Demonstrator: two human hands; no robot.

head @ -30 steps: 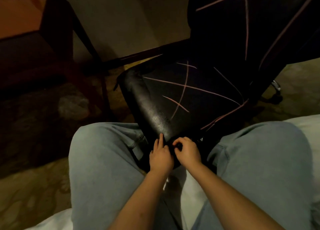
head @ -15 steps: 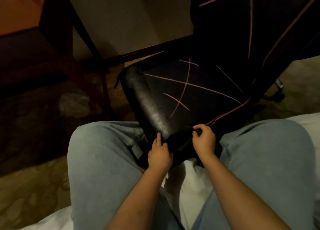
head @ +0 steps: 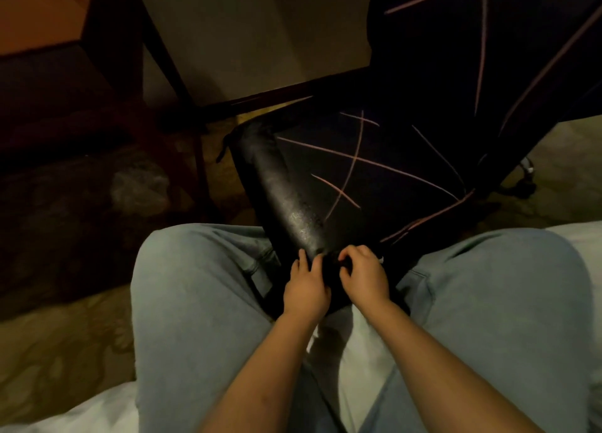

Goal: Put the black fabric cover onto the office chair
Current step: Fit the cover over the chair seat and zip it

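The office chair (head: 286, 201) stands between my knees, its worn black leather front edge bare on the left. The black fabric cover (head: 384, 172) with thin pink lines lies over the seat and the backrest. At the near front corner of the seat my left hand (head: 306, 289) rests against the leather edge, index finger pointing up along it. My right hand (head: 363, 273) sits just to its right, fingers curled and pinching the dark hem of the cover. The hem itself is hard to make out in the dim light.
My legs in light blue jeans (head: 195, 302) flank the chair, and I sit on a white bed (head: 355, 338). A dark wooden table (head: 107, 42) stands at the left over patterned carpet (head: 49, 351). A chair caster (head: 526, 178) shows at the right.
My right hand moved out to the right along the seat's front edge with the cover hem, then came back left beside my left hand. The left hand hardly shifted.
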